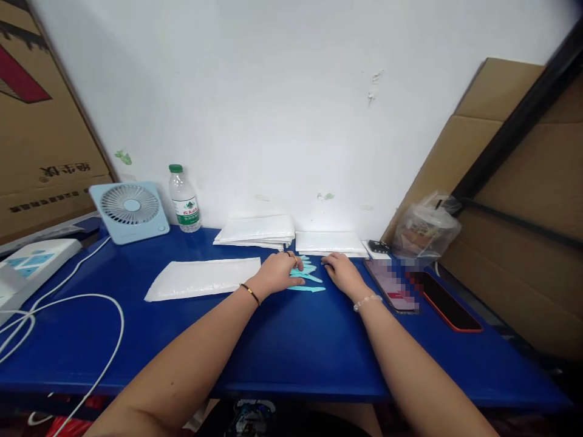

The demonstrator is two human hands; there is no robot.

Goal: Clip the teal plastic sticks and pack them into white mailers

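Note:
My left hand (pixel 279 272) rests on the blue table (pixel 282 346) with its fingers curled over several light blue strips (pixel 308 279). A gold bangle sits on its wrist. My right hand (pixel 342 272) lies just right of the strips, fingers bent down toward them and touching the table near a white stack (pixel 328 242). What either hand pinches, if anything, is hidden under the fingers. A single white padded envelope (pixel 203 278) lies flat to the left of my left hand.
A second stack of white envelopes (pixel 255 231) lies by the wall. A water bottle (pixel 184 199), a small blue fan (pixel 130 210), white cables (pixel 68 303), two phones (pixel 449 301) and a bagged cup (pixel 426 229) are around. Cardboard leans on both sides.

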